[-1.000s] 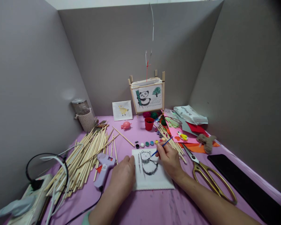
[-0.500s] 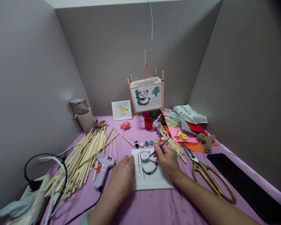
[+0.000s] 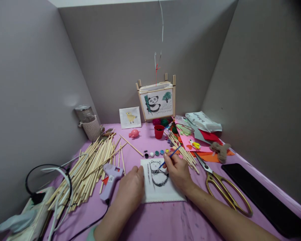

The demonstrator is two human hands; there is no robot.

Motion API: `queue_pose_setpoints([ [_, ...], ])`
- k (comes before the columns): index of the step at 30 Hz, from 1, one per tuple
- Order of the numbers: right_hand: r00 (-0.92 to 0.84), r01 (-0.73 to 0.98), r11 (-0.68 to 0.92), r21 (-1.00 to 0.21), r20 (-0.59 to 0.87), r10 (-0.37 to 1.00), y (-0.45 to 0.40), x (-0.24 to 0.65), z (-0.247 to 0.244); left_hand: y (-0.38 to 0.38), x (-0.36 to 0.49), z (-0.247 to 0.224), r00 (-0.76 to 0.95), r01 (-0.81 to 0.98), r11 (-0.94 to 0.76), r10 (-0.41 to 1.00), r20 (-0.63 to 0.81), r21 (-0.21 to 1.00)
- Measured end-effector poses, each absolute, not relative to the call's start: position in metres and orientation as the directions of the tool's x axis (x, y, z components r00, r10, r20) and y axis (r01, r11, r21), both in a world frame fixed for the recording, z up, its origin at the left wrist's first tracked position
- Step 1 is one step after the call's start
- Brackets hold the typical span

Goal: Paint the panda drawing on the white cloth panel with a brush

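Observation:
A white canvas lies flat in front of me, bearing a black panda drawing beside two dark upright lines. My right hand pinches a blue paintbrush, its tip at the panda's upper body. At the canvas's left edge, my left hand is closed with fingers curled, gripping the border; its fingertips are partly hidden. Just beyond the canvas runs a row of small paint pots in black, white, green, blue and yellow. A red cup with dark liquid stands farther back.
Wooden sticks and a lilac glue gun lie left. Gold-handled scissors and a black slab lie right. A stick-framed panda lantern hangs behind; a chick picture leans on the back wall.
My right hand and the paintbrush have shifted slightly left over the panda. My left hand stays at the canvas edge.

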State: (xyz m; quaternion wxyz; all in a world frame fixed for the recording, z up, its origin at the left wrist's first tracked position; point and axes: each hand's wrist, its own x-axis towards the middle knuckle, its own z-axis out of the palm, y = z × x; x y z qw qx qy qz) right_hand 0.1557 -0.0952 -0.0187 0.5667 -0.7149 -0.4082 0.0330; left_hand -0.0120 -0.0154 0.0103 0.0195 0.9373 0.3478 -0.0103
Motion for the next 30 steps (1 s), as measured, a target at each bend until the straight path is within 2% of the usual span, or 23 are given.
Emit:
queue_pose_setpoints([
  [7,0.680,0.588,-0.054,-0.807,0.458,0.572,-0.0957,0.1576,-0.0177,-0.0162,-0.0108,0.0120,0.747,0.664,-0.748,0.661,-0.064,0.017],
  [10,0.668,0.585,-0.042,-0.810,0.452,0.590,-0.0961,0.1565,-0.0171,-0.0160,-0.0109,0.0118,0.750,0.662,-0.749,0.659,-0.062,0.035],
  [16,0.643,0.684,-0.119,-0.720,0.518,0.564,-0.0954,0.1599,-0.0200,-0.0160,-0.0126,0.0100,0.756,0.654,-0.756,0.653,-0.043,0.026],
  [30,0.571,0.759,-0.077,-0.647,0.604,0.557,-0.0975,0.1621,-0.0172,-0.0147,-0.0115,0.0098,0.753,0.657,-0.754,0.656,-0.042,0.018],
])
